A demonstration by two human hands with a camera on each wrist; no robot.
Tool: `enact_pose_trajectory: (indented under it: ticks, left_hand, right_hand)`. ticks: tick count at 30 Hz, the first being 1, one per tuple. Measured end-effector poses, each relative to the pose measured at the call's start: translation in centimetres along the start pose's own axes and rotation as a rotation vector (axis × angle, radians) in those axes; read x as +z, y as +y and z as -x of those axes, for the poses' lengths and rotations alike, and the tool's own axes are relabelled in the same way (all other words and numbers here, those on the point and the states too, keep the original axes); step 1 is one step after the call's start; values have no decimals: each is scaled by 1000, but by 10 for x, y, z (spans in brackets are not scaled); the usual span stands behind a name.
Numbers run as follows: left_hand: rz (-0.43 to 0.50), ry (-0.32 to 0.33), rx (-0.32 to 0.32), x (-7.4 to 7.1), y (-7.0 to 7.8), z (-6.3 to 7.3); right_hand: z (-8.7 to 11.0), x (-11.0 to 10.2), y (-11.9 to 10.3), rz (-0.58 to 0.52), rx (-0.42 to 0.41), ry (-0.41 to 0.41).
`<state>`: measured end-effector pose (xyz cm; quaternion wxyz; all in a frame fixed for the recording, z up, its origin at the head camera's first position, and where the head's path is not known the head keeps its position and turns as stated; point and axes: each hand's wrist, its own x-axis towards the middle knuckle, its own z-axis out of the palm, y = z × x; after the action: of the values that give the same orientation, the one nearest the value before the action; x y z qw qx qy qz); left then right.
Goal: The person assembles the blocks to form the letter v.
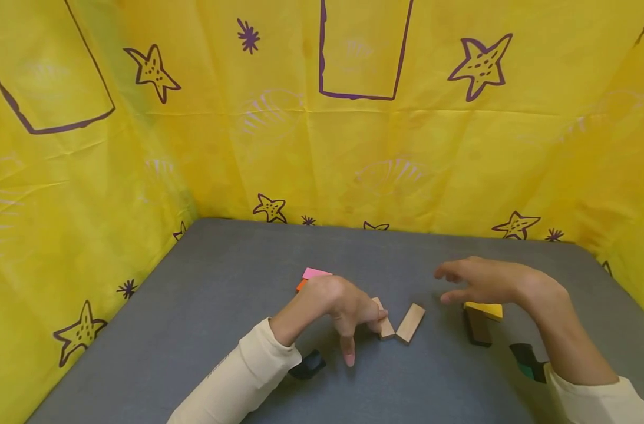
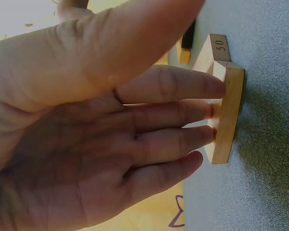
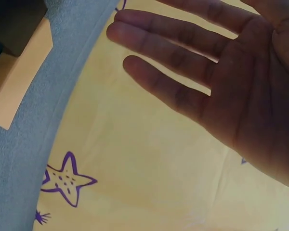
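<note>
Fingers [image 2: 183, 85] touch block [image 2: 230, 115]; table edge [image 1: 332, 233] distant

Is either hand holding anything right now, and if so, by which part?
Nothing is held. The left hand only touches the top of the left wooden block with its fingertips, thumb apart; the right hand is empty.

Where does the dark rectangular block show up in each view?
Head: the dark rectangular block, right of centre, below the right hand.
Left wrist: upper right of centre, partly behind the left hand.
Right wrist: top left corner, cut off by the frame.
Shared landmark: the yellow rectangular block beside it.
</note>
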<state>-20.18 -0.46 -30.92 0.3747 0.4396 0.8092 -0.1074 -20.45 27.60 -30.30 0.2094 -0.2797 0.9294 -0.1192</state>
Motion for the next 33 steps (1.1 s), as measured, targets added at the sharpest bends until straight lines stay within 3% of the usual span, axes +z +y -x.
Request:
enact_pose_trajectory:
  ticks: [13,20,33]
  left_hand:
    - [-27,-7,78,-1,-6,-4]
    - [-79,13,108,-2,-6,-7]
    - [-10,27,77,-1,-3,-8]
  right_hand:
    - [7,-1,20,51,99,-71]
    - [5,-1,30,-13,189,-146]
    - [-4,15,46,-158,179,-221]
